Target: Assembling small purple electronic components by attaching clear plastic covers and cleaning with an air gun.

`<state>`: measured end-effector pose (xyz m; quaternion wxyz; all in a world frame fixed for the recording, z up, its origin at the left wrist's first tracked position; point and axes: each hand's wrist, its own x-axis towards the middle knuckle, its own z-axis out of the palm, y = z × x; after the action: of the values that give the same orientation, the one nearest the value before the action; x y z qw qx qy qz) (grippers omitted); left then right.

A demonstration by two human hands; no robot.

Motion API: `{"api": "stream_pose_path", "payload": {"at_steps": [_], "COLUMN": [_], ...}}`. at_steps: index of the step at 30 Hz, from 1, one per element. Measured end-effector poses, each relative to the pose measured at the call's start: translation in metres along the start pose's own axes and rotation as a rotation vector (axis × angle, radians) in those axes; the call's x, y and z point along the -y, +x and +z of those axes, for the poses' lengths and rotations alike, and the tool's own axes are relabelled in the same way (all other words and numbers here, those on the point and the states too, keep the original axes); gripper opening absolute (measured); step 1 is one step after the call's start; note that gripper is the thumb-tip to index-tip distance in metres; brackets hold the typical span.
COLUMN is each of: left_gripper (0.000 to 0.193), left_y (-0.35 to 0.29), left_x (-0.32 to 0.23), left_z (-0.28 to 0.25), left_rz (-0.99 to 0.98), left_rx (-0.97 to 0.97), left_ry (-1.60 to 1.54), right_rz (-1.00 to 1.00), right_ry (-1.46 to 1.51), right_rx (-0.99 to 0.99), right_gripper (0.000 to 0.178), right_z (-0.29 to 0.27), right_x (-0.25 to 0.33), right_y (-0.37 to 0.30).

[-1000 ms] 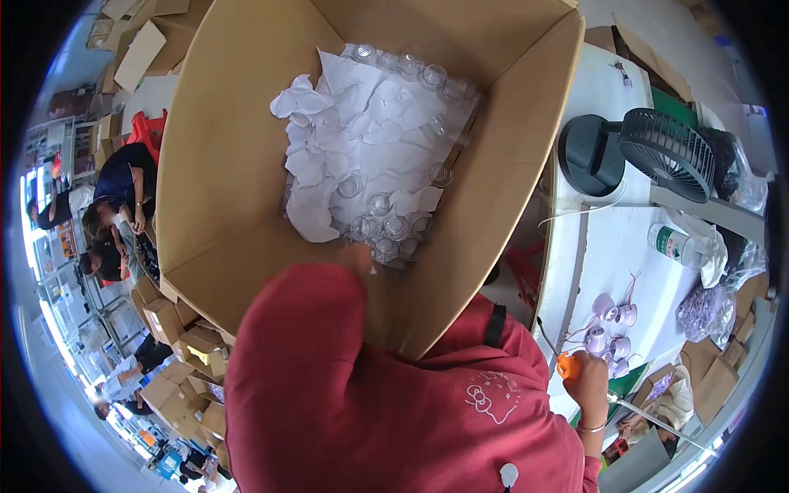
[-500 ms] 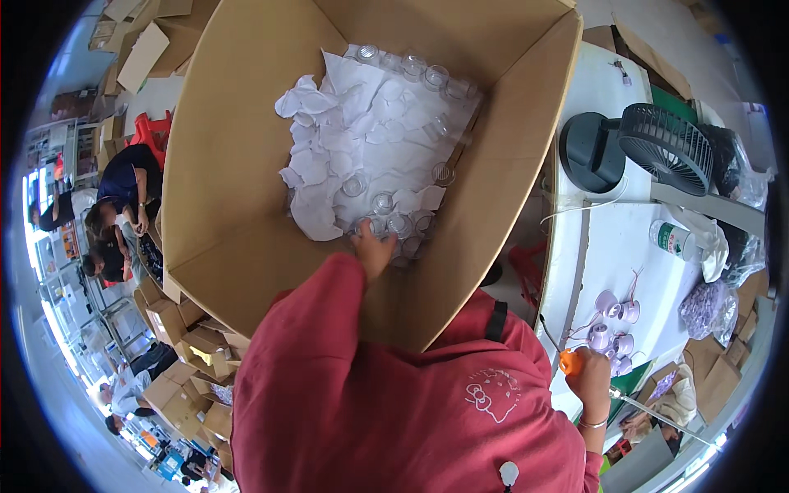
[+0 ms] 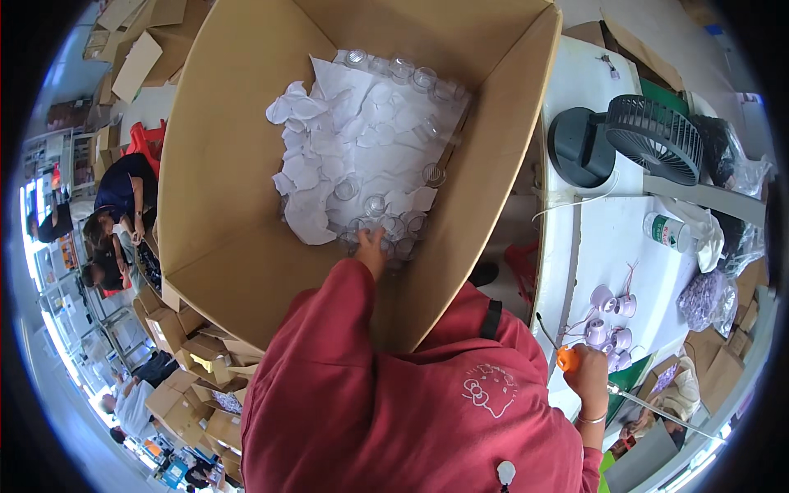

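My left hand (image 3: pixel 371 253) reaches deep into a large open cardboard box (image 3: pixel 234 164). Its fingers are apart at the edge of a cluster of clear round plastic or glass cups (image 3: pixel 394 225); a firm grip on one does not show. More clear cups (image 3: pixel 402 69) line the far side of the box floor, over crumpled and torn white paper (image 3: pixel 316 156). At the right, my right hand (image 3: pixel 588 374) is closed round the orange handle of a screwdriver (image 3: pixel 565 358) with a thin dark shaft. Beside it several pale purple cylindrical parts (image 3: pixel 597 330) with thin wires lie on the table.
A white table (image 3: pixel 604 218) runs along the right, with a black desk fan (image 3: pixel 653 135), a bottle with a green label (image 3: pixel 666 231) and clear bags (image 3: pixel 707 297). Cardboard boxes (image 3: pixel 185 398) are piled at the left. Other people (image 3: pixel 123 193) sit farther left.
The view has shifted slightly, so box and table appear a little farther left. My left hand stays by the same cups, its fingers slightly drawn back. My right hand still grips the screwdriver.
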<state>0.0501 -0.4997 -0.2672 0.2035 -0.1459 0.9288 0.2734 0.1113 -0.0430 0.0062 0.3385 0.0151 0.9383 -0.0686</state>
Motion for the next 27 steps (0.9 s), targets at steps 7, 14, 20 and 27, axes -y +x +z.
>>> {"api": "stream_pose_path", "payload": {"at_steps": [7, 14, 20, 27], "left_gripper": [0.043, 0.034, 0.040, 0.032], "left_y": [0.005, 0.039, 0.037, -0.031], "left_x": [-0.014, 0.037, -0.135, -0.274], "left_z": [-0.006, -0.013, -0.213, -0.300], "left_rz": [-0.023, -0.230, 0.568, 1.054], "left_rx": [0.206, 0.074, 0.095, -0.136], "left_ry": [0.115, 0.090, 0.294, 0.550], "right_rz": [-0.018, -0.025, -0.262, -0.446], "right_ry": [0.003, -0.089, 0.167, 0.069], "right_rx": [0.005, 0.021, -0.099, -0.441], "right_gripper": [0.021, 0.047, 0.056, 0.048], "right_z": [-0.007, -0.072, -0.170, -0.216], "right_x": [0.003, 0.017, 0.054, 0.134], "right_y": [0.002, -0.012, -0.040, -0.023]}}
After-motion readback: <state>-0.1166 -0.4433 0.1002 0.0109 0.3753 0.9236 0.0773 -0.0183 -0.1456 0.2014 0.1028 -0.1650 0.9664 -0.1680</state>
